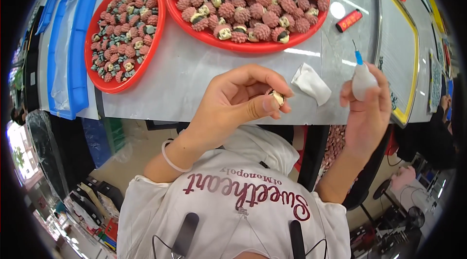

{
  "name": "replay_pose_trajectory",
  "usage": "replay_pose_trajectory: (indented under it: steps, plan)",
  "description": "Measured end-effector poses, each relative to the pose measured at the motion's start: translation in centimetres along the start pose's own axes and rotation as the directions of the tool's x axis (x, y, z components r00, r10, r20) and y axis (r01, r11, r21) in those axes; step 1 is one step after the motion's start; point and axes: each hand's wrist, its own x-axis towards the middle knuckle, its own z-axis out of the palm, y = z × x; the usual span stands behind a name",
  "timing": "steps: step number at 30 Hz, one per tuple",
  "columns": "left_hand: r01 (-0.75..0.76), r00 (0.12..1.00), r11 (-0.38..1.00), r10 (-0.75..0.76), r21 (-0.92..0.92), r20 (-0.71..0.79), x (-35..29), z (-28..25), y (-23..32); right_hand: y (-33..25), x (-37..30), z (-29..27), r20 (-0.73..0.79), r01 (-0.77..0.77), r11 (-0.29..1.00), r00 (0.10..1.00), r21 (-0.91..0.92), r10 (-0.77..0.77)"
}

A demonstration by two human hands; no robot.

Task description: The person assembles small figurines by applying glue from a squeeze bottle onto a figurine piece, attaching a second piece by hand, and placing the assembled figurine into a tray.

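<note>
My left hand (232, 101) is pinched around a small cream-and-dark figurine (278, 97), holding it above the table's near edge; the fingers cover most of it. My right hand (368, 118) is wrapped round a white squeeze bottle (363, 83) with a blue needle tip, the thin needle pointing up and away from me. Between the hands, a crumpled white wipe (312, 84) lies on the table. Beyond them stands a large red basin (262, 49) heaped with pinkish, bumpy figurines, several with cream faces.
A smaller red basin (88, 52) at the left holds pink and grey figurine pieces. Beside it lies a blue tray (72, 108) with clear plastic. A short red cylinder (349, 20) rests on the grey table (194, 74). A yellow-edged tray (402, 115) stands at the right.
</note>
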Motion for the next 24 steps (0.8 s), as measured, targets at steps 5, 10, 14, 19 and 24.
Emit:
replay_pose_trajectory:
  steps: [5, 10, 14, 19, 24]
  plan:
    - [-0.003, 0.997, 0.997, 0.009, -0.078, 0.082, 0.4, 0.7, -0.6, -2.4, -1.7, -1.4, -0.025, 0.14, 0.979, 0.989, -0.15, -0.145]
    - [-0.09, 0.996, 0.995, 0.089, 0.053, 0.022, 0.4, 1.4, -0.9, -3.3, -2.2, -1.3, 0.104, 0.226, 0.935, 0.973, -0.274, -0.204]
    - [-0.124, 0.992, 0.987, 0.125, 0.101, -0.005, 0.2, 1.8, -1.0, -3.1, -1.9, -0.9, 0.25, 0.307, 0.939, 0.932, -0.155, -0.263]
    - [-0.122, 0.992, 0.99, 0.123, 0.072, -0.02, -0.2, 2.0, -0.7, -3.0, -2.4, 0.4, 0.093, 0.219, 0.893, 0.976, -0.392, -0.199]
    - [-0.135, 0.989, 0.979, 0.141, 0.151, -0.032, -0.1, 1.8, -0.9, -5.3, -3.0, -0.1, 0.383, 0.476, 0.684, 0.874, -0.553, -0.298]
